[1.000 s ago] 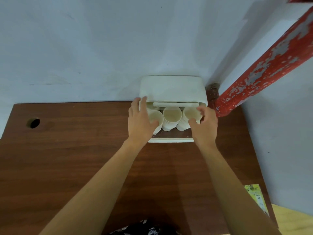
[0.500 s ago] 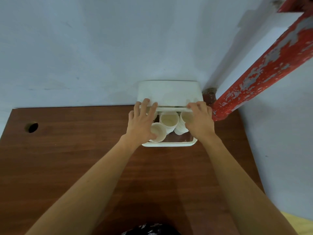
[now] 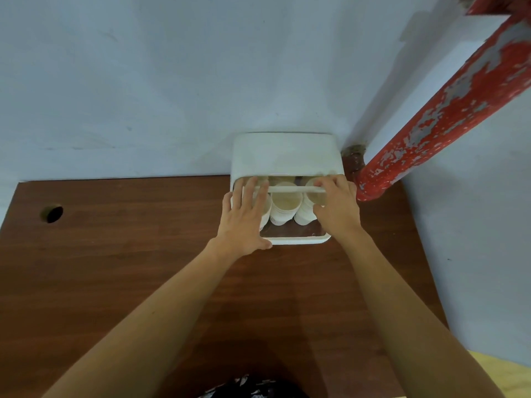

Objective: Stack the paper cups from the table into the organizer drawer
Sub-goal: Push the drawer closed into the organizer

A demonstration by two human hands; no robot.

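Both hands on the organizer drawer [image 3: 293,240] — left hand [image 3: 245,216] flat, right hand [image 3: 336,209] gripping its bar.

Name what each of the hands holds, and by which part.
Left hand lies flat over the drawer's left side, gripping nothing. Right hand rests on its top bar; grip unclear.

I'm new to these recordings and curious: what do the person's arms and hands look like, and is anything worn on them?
Both arms are bare along all that shows, with no sleeves in view. The left hand and right hand wear no gloves, and no rings, watch or bracelet can be seen. A dark patterned garment shows at the bottom edge.
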